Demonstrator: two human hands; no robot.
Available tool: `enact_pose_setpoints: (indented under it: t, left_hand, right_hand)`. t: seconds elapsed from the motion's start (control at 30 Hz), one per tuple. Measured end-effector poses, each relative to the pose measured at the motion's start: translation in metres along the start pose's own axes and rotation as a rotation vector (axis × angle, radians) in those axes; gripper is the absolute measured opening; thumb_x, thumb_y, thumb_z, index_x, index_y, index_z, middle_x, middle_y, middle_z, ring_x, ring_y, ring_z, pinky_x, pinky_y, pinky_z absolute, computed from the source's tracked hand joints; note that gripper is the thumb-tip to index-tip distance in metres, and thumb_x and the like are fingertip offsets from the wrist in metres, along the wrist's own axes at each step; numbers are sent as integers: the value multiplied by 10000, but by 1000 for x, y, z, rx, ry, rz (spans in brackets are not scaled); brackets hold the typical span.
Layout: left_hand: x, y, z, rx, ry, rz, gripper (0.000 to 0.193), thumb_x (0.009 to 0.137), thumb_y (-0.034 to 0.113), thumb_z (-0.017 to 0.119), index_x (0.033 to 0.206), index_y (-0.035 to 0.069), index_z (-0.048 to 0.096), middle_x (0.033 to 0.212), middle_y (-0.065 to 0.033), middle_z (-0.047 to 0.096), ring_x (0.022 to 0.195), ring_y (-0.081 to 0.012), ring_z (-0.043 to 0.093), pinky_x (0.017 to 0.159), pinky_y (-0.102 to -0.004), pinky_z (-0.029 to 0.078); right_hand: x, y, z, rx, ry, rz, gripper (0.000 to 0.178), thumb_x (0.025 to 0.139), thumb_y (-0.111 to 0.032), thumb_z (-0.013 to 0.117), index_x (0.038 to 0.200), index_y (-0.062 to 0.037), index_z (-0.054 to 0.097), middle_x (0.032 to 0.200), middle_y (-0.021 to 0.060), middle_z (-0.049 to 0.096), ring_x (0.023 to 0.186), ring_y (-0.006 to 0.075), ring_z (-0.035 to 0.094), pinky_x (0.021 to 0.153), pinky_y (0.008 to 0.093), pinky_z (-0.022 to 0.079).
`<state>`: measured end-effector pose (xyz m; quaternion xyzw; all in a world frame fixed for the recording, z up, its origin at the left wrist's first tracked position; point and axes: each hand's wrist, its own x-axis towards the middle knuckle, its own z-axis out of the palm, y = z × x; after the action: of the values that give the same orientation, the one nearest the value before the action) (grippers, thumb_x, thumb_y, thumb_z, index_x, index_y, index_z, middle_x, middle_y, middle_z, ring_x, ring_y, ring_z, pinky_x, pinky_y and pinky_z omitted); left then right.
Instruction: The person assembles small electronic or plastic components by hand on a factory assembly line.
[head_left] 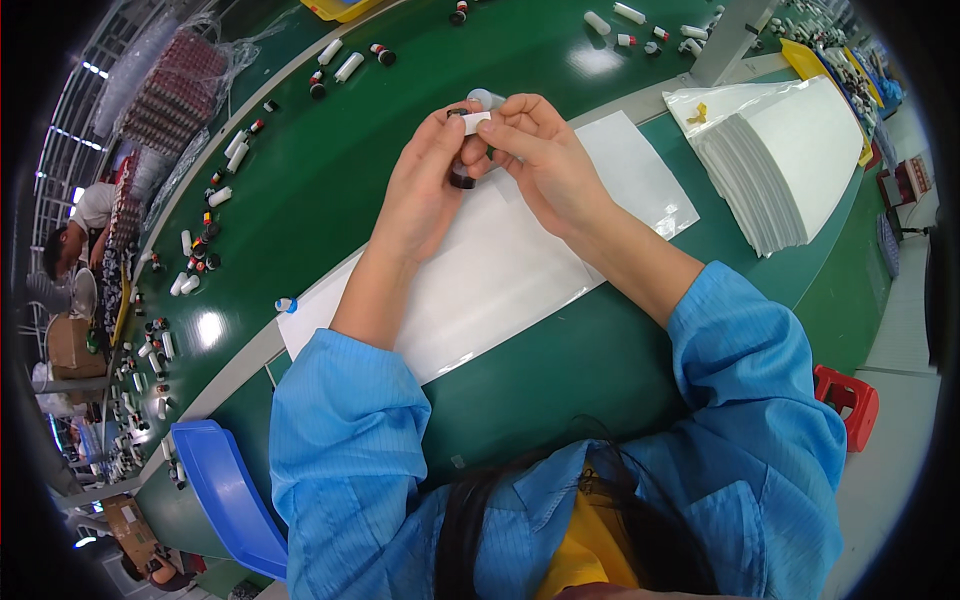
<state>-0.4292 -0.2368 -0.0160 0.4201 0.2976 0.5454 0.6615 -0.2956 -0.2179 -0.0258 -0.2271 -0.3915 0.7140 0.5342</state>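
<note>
Both hands meet in front of me above a white sheet (490,270) spread on the green table. Fingers of my left hand (418,195) are closed around a small part with a dark round end (462,176). My right hand (555,172) pinches a small white piece (476,122) against it, thumb on its near side. A pale translucent round piece (486,98) shows just behind the right fingertips. How these parts join is hidden by the fingers. By the sheet's left corner lies a small white piece with a blue end (287,304).
Small white cylinders (349,67) with black or red ends lie scattered along the curved green belt (330,170). A stack of white sheets (750,185) sits at right, a blue tray (230,490) at lower left. A red stool (850,405) stands right; another person (90,215) works far left.
</note>
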Motion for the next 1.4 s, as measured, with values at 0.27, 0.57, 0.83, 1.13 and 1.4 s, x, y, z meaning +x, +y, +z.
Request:
enact_pose_setpoints:
  t: [0.27,0.57,0.83,1.13,1.4]
  left_hand:
    - [-18,24,5,39,-17,17,359,939,295,406,1146,5,445,697,20,381,673,-90,360,693,-238,355]
    - [-44,47,-11,-158,-262,-161,452,949,407,303,1063,7,479,665,-3,448,650,-107,431,755,-264,385]
    - [40,95,-118,1551,243,208,344,852,315,494,975,18,614,908,-149,638,911,-246,590,769,-335,453]
    - [145,43,-350,2074,650,321,388,840,241,501,1214,149,464,1136,-67,553,1079,-231,489,882,-452,324]
    - [67,148,-293,1776,509,740,185,726,225,551,823,104,652,763,-64,611,767,-255,569,699,-358,445]
  right_hand:
    - [-11,-14,32,8,6,-13,197,808,-89,605,886,-32,434,737,87,593,640,154,585,616,257,463]
    - [-19,-15,54,-56,-108,53,413,791,-112,644,1130,34,459,826,106,631,725,141,602,665,245,447]
    - [85,-53,12,-1342,-11,-211,502,689,-100,691,1144,-12,499,921,142,632,846,232,617,763,315,481]
    - [120,73,29,-1543,-113,-382,375,720,-52,633,1080,-64,531,847,82,613,776,221,596,678,316,480]
    - [10,89,99,-1831,-663,-508,258,677,-16,511,931,21,538,845,125,573,834,260,563,721,346,473]
